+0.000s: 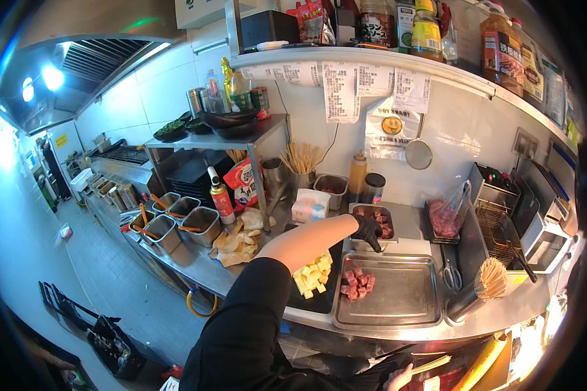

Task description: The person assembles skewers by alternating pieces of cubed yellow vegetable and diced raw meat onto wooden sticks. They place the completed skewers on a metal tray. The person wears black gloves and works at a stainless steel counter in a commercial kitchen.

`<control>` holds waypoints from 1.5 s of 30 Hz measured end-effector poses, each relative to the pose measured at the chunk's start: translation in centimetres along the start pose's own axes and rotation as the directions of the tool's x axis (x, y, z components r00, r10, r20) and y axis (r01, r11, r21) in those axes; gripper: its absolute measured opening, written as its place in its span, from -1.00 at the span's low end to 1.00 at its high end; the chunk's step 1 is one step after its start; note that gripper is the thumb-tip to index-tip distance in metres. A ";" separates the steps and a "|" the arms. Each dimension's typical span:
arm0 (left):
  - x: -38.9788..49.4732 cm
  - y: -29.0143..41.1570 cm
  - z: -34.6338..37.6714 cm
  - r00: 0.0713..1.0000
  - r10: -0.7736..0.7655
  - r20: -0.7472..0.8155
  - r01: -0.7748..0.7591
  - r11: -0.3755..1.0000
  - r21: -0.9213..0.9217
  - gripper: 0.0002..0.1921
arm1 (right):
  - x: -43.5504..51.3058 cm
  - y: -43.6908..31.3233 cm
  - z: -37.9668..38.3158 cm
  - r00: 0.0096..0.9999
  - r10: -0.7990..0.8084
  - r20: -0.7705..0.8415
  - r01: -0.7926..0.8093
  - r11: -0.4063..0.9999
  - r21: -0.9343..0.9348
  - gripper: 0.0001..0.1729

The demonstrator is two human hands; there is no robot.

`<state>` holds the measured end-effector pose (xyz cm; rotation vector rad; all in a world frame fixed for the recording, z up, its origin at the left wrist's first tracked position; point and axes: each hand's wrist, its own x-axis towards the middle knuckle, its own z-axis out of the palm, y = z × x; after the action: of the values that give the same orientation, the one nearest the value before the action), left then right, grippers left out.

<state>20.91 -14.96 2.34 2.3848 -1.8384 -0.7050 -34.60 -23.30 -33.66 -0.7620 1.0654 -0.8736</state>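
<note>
My left hand (368, 232), in a black glove, reaches over the front left of a steel pan (396, 221) of raw meat cubes (384, 226). Its fingertips point down by the pan's front rim; whether they grip anything is hidden. Just in front, a steel tray (401, 298) carries a small pile of cut red meat (357, 283) on its left side. Yellowish-white cubes (314, 274) lie on a black board (298, 304) under my left forearm. Low in view, my bare right hand (400, 378) holds a bundle of thin wooden skewers (431, 364).
A steel cylinder of skewers (489, 283), scissors (451, 276) and a fryer basket (499, 225) stand right. Bagged meat (442, 217) sits behind. Tissues (310, 205), a sauce bottle (357, 173), a torch canister (220, 195) and steel containers with orange-handled utensils (161, 232) are left and behind.
</note>
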 end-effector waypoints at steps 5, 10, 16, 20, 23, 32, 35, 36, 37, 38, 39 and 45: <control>-1.9 0.0 1.0 0.954 0.112 -0.280 -0.104 0.994 0.043 -0.17 | -1.0 -1.0 0.9 1.000 0.011 -0.006 -0.011 1.000 0.011 -0.41; -2.6 -0.3 1.3 0.928 0.177 -0.326 -0.179 0.984 0.026 -0.16 | -1.2 -1.5 1.4 1.000 0.019 -0.004 -0.019 1.000 0.014 -0.44; -2.5 -0.4 1.5 0.911 0.235 -0.338 -0.255 0.967 -0.014 -0.20 | -2.3 -2.6 1.9 0.999 0.032 -0.001 -0.032 0.999 0.020 -0.48; -2.8 -0.1 2.0 0.919 0.166 -0.358 -0.196 0.979 -0.049 -0.22 | -3.3 -3.3 2.7 0.997 0.032 -0.076 -0.032 0.999 0.011 -0.49; -2.4 0.0 1.8 0.926 0.166 -0.340 -0.187 0.982 -0.032 -0.20 | -3.0 -3.3 2.7 1.000 -0.001 -0.016 0.001 1.000 -0.003 -0.51; -1.9 -0.3 1.7 0.933 0.184 -0.310 -0.221 0.971 -0.089 -0.20 | -3.1 -2.9 2.7 0.993 -0.050 -0.108 0.033 0.988 -0.151 -0.53; -2.0 -0.1 1.5 0.954 0.179 -0.242 -0.206 0.974 -0.093 -0.23 | -3.5 -3.6 3.9 0.993 -0.043 -0.112 0.026 0.988 -0.150 -0.55; -2.0 -0.1 1.5 0.949 0.204 -0.239 -0.230 0.969 -0.086 -0.23 | -3.5 -3.7 3.8 0.992 -0.038 -0.117 0.019 0.988 -0.154 -0.55; -1.9 -0.2 1.5 0.943 0.229 -0.241 -0.256 0.963 -0.085 -0.23 | -3.3 -3.6 3.7 0.992 -0.032 -0.123 0.012 0.987 -0.159 -0.56; -1.8 -0.3 1.6 0.932 0.263 -0.248 -0.293 0.952 -0.092 -0.23 | -3.5 -3.4 2.7 0.990 -0.023 -0.137 -0.001 0.985 -0.171 -0.56; -1.8 -0.5 2.0 0.928 0.203 -0.314 -0.227 0.973 -0.042 -0.22 | -2.8 -3.0 2.3 0.999 -0.036 0.031 0.038 0.996 -0.084 -0.56; -0.9 -1.5 2.1 0.915 0.204 -0.347 -0.269 0.952 -0.148 -0.29 | 0.9 0.4 -0.7 0.999 0.005 -0.035 -0.003 0.997 0.072 -0.30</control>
<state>21.31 -13.18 0.28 1.9700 -1.7831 -0.4094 -34.99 -23.97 -34.61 -0.6867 1.0602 -0.9199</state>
